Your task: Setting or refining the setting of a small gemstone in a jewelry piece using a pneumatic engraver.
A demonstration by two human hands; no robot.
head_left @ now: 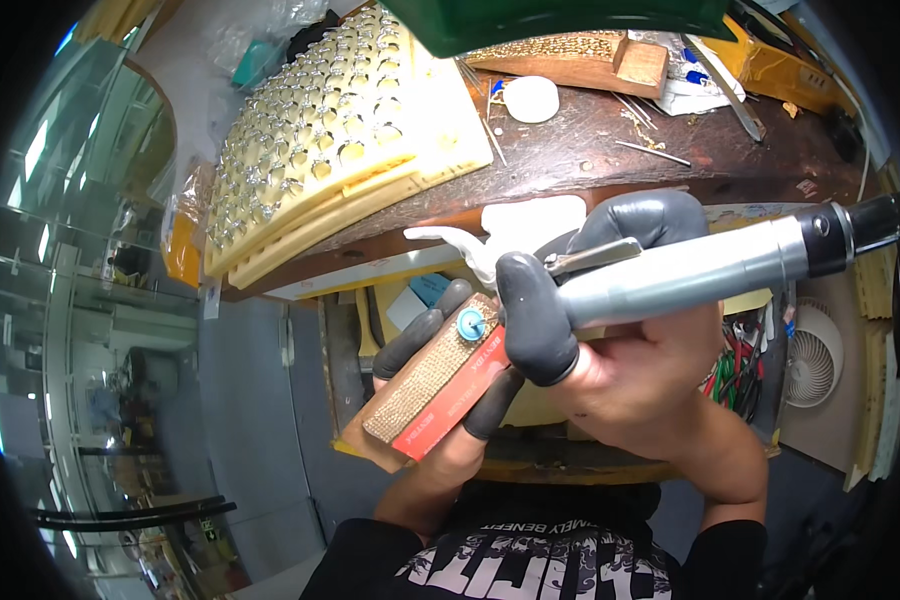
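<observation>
My left hand [455, 452], with black finger covers, is closed around a wooden block [375, 440]. Tight rows of tiny gold-coloured beads or settings [420, 395] cover its upper face, and a red strip [450, 405] runs along one side. In my right hand [620, 375], also in black finger covers, is a silver rotary handpiece [690, 270] with a lever on its body, held nearly level. A small blue disc [471, 323] at its tip sits at the far end of the beaded face; whether it touches cannot be told.
A cream rack [420, 165] full of silver-coloured rings fills the bench's left. A white curved piece [535, 220] juts from the bench edge. Behind lie a white round object [532, 99], another wooden block [642, 68] and tweezers [725, 90]. A green cover [560, 22] hangs above; below is an open drawer.
</observation>
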